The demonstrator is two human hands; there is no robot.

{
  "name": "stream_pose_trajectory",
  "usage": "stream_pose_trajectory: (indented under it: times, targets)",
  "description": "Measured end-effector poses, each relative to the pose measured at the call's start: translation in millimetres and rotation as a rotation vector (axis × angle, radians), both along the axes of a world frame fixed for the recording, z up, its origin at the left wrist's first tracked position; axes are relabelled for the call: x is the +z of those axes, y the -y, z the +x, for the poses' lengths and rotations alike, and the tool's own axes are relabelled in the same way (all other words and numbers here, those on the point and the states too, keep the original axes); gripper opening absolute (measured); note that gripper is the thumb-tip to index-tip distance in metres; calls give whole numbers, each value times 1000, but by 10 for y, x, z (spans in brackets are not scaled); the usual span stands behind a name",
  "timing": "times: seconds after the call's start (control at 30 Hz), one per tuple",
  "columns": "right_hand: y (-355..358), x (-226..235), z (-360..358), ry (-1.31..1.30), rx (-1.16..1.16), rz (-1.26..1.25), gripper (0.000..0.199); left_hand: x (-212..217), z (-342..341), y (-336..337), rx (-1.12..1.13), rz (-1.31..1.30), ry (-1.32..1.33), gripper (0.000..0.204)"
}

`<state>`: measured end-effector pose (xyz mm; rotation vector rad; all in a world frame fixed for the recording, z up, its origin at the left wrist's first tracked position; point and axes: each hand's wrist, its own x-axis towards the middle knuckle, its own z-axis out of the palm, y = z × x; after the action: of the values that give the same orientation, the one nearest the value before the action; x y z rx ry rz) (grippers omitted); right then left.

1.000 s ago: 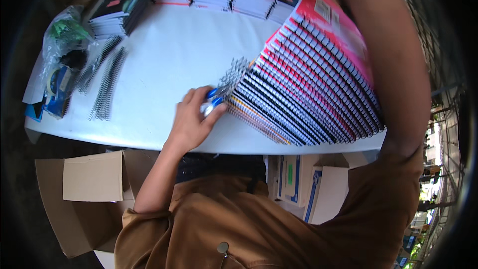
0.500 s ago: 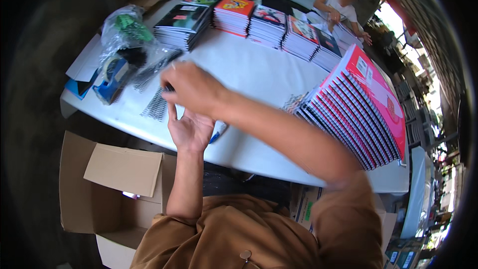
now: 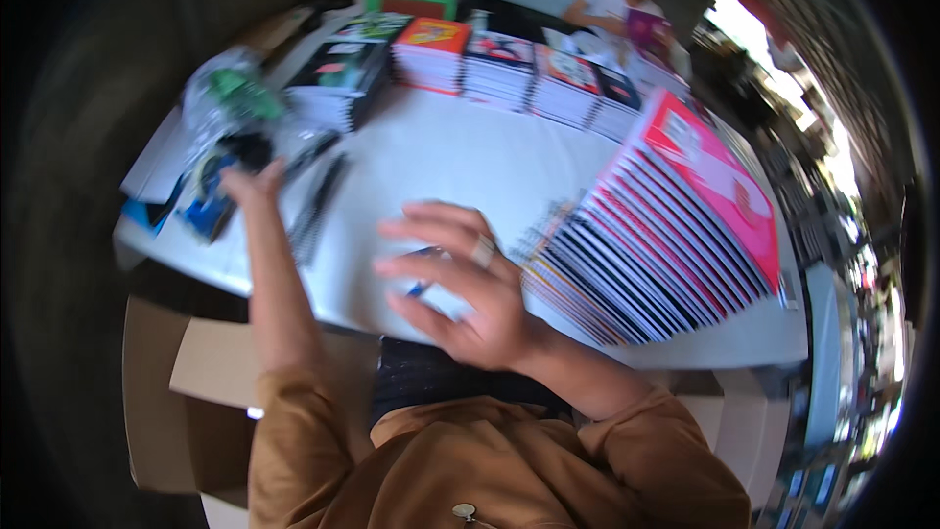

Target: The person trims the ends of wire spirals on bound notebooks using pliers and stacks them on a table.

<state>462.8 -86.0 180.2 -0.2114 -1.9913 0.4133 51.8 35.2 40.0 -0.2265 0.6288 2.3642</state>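
Left hand [image 3: 253,184] at the black spiral coils [image 3: 315,208], fingers' state unclear; right hand [image 3: 460,284], fingers spread, above white table [image 3: 441,157]

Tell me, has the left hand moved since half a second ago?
Yes. The left hand has gone from the table's near edge out to the clear plastic bag at the far left.

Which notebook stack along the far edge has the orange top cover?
The orange-topped stack, second from the left in the row, between the dark-covered stack and the black-and-red one.
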Motion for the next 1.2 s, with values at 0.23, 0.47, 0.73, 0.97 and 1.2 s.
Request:
stream_pose_trajectory:
  times: [0.23, 0.47, 0.73, 0.97, 1.2]
  targets:
    - [-192, 1028, 2362, -117, -972, 99, 52, 962, 2501, 705, -44, 136, -724, 51]
    - [-1795, 580, 3659, 100, 117, -1289, 75, 875, 4313, 1408, -971, 376, -1575, 85]
    - [-1975, 326, 3437, -332, 184, -1559, 74, 1036, 4642, 1051, -851, 421, -1429, 92]
    - [-2028, 299, 3338, -432, 81, -1505, 70, 1544, 4503, 807, -988, 41, -1290, 87]
    - [-2324, 117, 3809, -352, 31, -1379, 49, 1722, 4497, 382, -1231, 51, -1141, 105]
